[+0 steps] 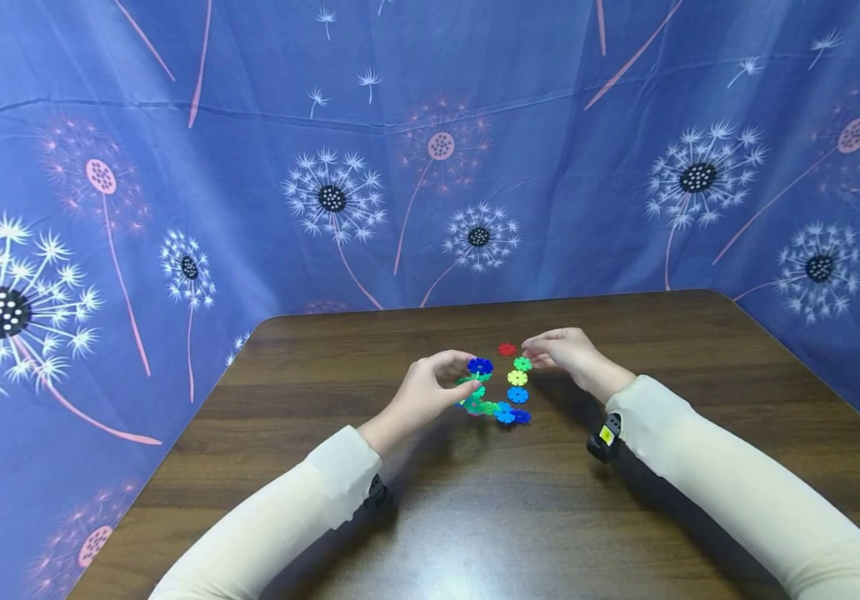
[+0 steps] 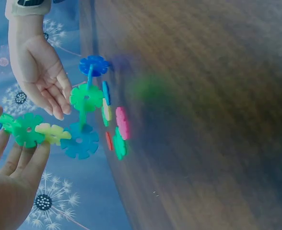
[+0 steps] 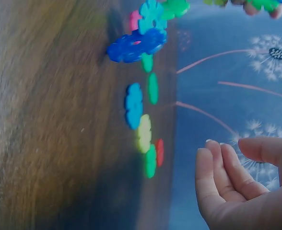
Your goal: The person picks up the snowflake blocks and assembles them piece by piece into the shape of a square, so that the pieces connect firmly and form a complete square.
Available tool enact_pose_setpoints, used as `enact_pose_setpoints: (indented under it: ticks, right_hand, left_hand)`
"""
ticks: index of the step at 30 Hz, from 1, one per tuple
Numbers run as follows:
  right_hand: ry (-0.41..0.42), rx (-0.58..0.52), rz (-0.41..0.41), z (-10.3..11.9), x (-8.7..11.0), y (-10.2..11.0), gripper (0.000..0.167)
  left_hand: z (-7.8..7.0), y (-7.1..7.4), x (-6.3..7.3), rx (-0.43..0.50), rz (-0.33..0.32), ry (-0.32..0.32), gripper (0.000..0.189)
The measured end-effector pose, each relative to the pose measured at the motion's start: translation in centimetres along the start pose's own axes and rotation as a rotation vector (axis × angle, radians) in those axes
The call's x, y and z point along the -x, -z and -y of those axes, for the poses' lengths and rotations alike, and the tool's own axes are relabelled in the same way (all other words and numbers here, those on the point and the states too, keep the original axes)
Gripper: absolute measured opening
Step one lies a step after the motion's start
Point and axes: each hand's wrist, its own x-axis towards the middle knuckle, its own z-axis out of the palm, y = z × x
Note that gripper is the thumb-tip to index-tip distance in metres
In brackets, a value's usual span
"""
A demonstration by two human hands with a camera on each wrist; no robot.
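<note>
My left hand (image 1: 424,388) pinches one end of a chain of interlocking plastic flower discs (image 2: 28,130) between thumb and fingers. The chain runs through green, yellow and light blue discs, then bends toward a dark blue disc (image 2: 94,65) at its other end. My right hand (image 1: 574,358) is over the table, beside a column of loose discs. In the right wrist view its fingers (image 3: 205,167) are loosely bent, with a gap to the thumb and nothing held. Nearest to it lie a green disc (image 1: 522,364) and a red disc (image 1: 507,349).
A yellow disc (image 1: 517,378) and a blue disc (image 1: 517,395) lie in the same column on the brown wooden table (image 1: 670,517). A pink disc (image 2: 123,123) shows beneath the chain. Behind the far edge hangs a blue dandelion-print cloth (image 1: 565,208).
</note>
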Motion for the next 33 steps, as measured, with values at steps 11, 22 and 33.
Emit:
enact_pose_setpoints:
  ticks: [11,22,33]
  right_hand:
    - [-0.076,0.158,0.005,-1.8,-1.4,-1.2,0.039]
    - [-0.104,0.271,-0.137,-2.3,-2.6,-1.2,0.036]
    - [-0.113,0.361,-0.154,-2.7,-4.1,-1.2,0.039]
  left_hand:
    - [0.6,-0.4,0.6,0.092,-0.013,0.041,0.028]
    - [1.2,-0.5,0.9,0.152,-0.029,0.055,0.029]
    - [1.6,-0.5,0.7,0.133,-0.052,0.065,0.020]
